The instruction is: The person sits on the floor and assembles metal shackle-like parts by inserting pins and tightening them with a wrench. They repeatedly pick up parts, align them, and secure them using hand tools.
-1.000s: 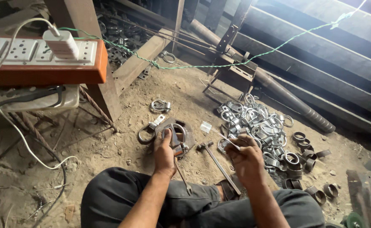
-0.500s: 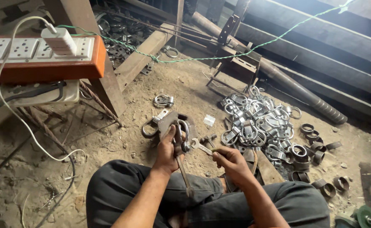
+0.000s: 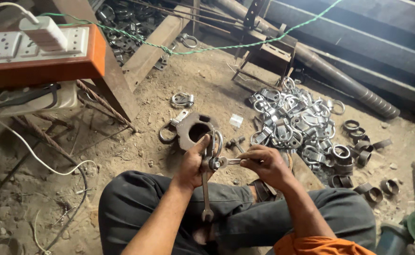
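Observation:
My left hand grips a metal U-shaped clamp upright over a thick round steel block lying on the dirt floor. A long spanner hangs down from the clamp's bolt, held with the same hand. My right hand is closed on a second, shorter spanner whose head sits on the bolt at the clamp's foot. Both forearms reach out over my crossed legs in dark trousers.
A heap of similar metal clamps lies to the right, with several short steel rings beside it. One loose clamp lies farther off. An orange-edged socket board with a white plug stands at the left; a grinder sits bottom right.
My right hand left the clamp heap and came in to the held clamp with the short spanner. The left hand lifted the clamp a little off the block.

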